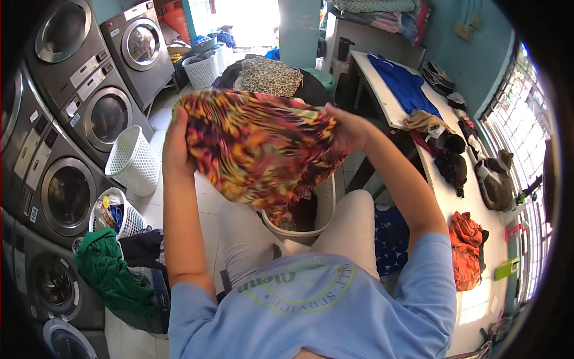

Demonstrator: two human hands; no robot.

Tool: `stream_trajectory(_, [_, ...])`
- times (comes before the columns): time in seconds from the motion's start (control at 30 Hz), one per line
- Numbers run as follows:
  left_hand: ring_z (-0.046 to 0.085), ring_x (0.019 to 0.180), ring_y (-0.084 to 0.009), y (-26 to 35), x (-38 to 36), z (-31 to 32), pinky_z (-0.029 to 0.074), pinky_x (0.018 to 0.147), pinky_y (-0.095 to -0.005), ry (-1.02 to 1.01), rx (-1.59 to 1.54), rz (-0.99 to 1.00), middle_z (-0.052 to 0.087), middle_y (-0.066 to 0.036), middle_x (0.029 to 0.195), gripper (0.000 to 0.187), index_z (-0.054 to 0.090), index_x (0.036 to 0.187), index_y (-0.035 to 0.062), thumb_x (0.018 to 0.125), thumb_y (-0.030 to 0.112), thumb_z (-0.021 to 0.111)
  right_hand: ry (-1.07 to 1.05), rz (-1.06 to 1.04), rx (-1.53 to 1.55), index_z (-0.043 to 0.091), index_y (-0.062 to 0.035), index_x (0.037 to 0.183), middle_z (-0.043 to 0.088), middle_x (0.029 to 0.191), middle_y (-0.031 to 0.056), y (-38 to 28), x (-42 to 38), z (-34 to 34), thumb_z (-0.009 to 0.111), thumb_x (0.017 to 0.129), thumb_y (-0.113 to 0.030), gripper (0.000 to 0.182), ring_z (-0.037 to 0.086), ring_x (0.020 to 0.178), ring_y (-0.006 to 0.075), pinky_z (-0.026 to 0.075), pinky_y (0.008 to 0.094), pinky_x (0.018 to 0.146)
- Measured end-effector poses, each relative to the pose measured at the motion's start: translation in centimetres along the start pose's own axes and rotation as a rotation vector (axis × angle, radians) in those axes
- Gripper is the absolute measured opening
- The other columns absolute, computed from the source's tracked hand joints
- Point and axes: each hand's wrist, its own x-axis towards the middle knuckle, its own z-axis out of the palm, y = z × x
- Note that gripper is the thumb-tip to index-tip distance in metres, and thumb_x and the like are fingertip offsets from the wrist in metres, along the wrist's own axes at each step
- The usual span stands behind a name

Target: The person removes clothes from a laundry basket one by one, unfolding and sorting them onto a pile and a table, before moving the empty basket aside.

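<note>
Stretched between my two hands is a brightly patterned garment (pixel 257 146) in red, yellow, orange and black. Its exact kind cannot be made out, and its lower part is blurred. My left hand (pixel 177 140) grips the garment's left edge, fingers closed. On the opposite side, my right hand (pixel 350 127) pinches the upper right corner. Below the cloth, between my knees, stands a white laundry basket (pixel 326 209) with dark clothes inside; the hanging fabric hides part of its rim.
Front-loading washers and dryers (pixel 66 194) line the left side. White baskets (pixel 133 161) and a pile with a green cloth (pixel 113 272) stand there. Ahead lies a heap with a leopard-print cloth (pixel 269 78). A white table (pixel 439 209) on the right bears clothes and a cat (pixel 495 182).
</note>
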Motion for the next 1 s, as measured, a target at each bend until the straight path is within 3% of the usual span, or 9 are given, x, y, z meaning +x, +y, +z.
stream_trajectory(0.17, [0.066, 0.09, -0.0194, -1.2, 2.0, 2.4, 0.055, 0.076, -0.0329, -0.051, 0.119, -0.141, 0.064, -0.01, 0.108, 0.035, 0.054, 0.119, 0.002, 0.096, 0.029, 0.052, 0.112, 0.569, -0.266, 0.047, -0.0068, 0.13, 0.06, 0.115, 0.0125, 5.3, 1.5, -1.6, 0.052, 0.081, -0.069, 0.079, 0.058, 0.107, 0.0262, 0.048, 0.0373, 0.086])
stream_trajectory(0.33, [0.063, 0.087, -0.012, -7.0, 0.6, 4.4, 0.05, 0.075, -0.0244, -0.449, 0.685, -0.253, 0.066, -0.004, 0.104, 0.022, 0.066, 0.104, 0.0016, 0.093, 0.019, 0.059, -0.025, -0.47, -0.731, 0.039, -0.0047, 0.134, 0.057, 0.114, 0.0117, 9.1, -0.4, 5.1, 0.067, 0.082, -0.05, 0.074, 0.061, 0.095, 0.0161, 0.053, 0.0301, 0.066])
stream_trajectory(0.4, [0.061, 0.09, -0.014, -8.1, -0.6, 5.4, 0.048, 0.077, -0.0237, -0.47, 0.62, -0.393, 0.066, -0.007, 0.106, 0.023, 0.066, 0.106, -0.0001, 0.092, 0.017, 0.06, -0.089, -0.173, -0.751, 0.041, -0.0062, 0.13, 0.057, 0.114, 0.0094, 8.0, 0.1, 6.5, 0.061, 0.089, -0.041, 0.058, 0.063, 0.093, 0.0188, 0.055, 0.0339, 0.071])
stream_trajectory(0.47, [0.059, 0.097, -0.0173, -9.3, -1.0, 5.5, 0.047, 0.079, -0.0253, -0.478, 1.091, 0.46, 0.063, -0.014, 0.11, 0.023, 0.066, 0.106, -0.0013, 0.089, 0.013, 0.062, 0.132, 0.028, -0.368, 0.045, -0.01, 0.126, 0.058, 0.114, 0.007, 6.7, 0.1, 8.2, 0.051, 0.095, -0.037, 0.041, 0.062, 0.094, 0.0191, 0.055, 0.0398, 0.077])
stream_trajectory(0.53, [0.053, 0.111, -0.0251, -10.1, -3.2, 5.4, 0.043, 0.089, -0.0333, -0.278, 0.97, 0.211, 0.053, -0.02, 0.125, 0.034, 0.061, 0.115, -0.0003, 0.086, 0.017, 0.066, 0.104, -0.068, -0.112, 0.054, -0.0099, 0.117, 0.061, 0.105, 0.0071, 4.8, 1.8, 8.1, 0.044, 0.094, -0.046, 0.044, 0.061, 0.087, 0.0238, 0.05, 0.0407, 0.07])
stream_trajectory(0.6, [0.041, 0.122, -0.0337, -13.3, -4.6, 2.3, 0.034, 0.101, -0.0437, -0.05, 1.34, 0.799, 0.041, -0.021, 0.137, 0.05, 0.054, 0.127, 0.0064, 0.084, 0.026, 0.069, 0.267, -0.262, -0.084, 0.05, -0.0078, 0.11, 0.063, 0.096, 0.0108, 2.3, 4.7, 7.8, 0.046, 0.098, -0.031, 0.027, 0.065, 0.079, 0.0207, 0.056, 0.0411, 0.065])
stream_trajectory(0.7, [0.028, 0.13, -0.043, -17.6, -7.0, -1.9, 0.023, 0.106, -0.0519, -0.033, 1.609, 0.858, 0.031, -0.024, 0.143, 0.068, 0.043, 0.136, 0.0084, 0.081, 0.041, 0.068, 0.177, -0.693, -0.55, 0.055, -0.0004, 0.1, 0.064, 0.082, 0.0102, -0.5, 3.1, 12.7, 0.049, 0.094, -0.022, 0.023, 0.065, 0.072, 0.0204, 0.055, 0.0354, 0.057])
stream_trajectory(0.93, [0.024, 0.133, -0.0399, -15.0, -3.3, -1.6, 0.023, 0.106, -0.0498, 0.18, 1.653, 0.758, 0.032, -0.023, 0.142, 0.074, 0.038, 0.138, 0.0072, 0.081, 0.047, 0.065, -0.867, -1.433, -0.812, 0.05, -0.0009, 0.126, 0.061, 0.106, 0.0219, 5.5, -5.4, 24.4, 0.06, 0.086, -0.015, 0.044, 0.06, 0.1, 0.0338, 0.047, 0.0398, 0.088])
stream_trajectory(1.0, [0.027, 0.131, -0.0389, -14.2, -2.2, -2.1, 0.024, 0.105, -0.0486, 0.172, 1.629, 0.733, 0.035, -0.022, 0.14, 0.072, 0.04, 0.136, 0.007, 0.082, 0.047, 0.064, -1.439, -0.89, -0.932, 0.056, 0.0026, 0.12, 0.064, 0.108, 0.0169, 6.4, -5.6, 23.1, 0.062, 0.087, -0.019, 0.04, 0.064, 0.092, 0.024, 0.052, 0.0334, 0.077])
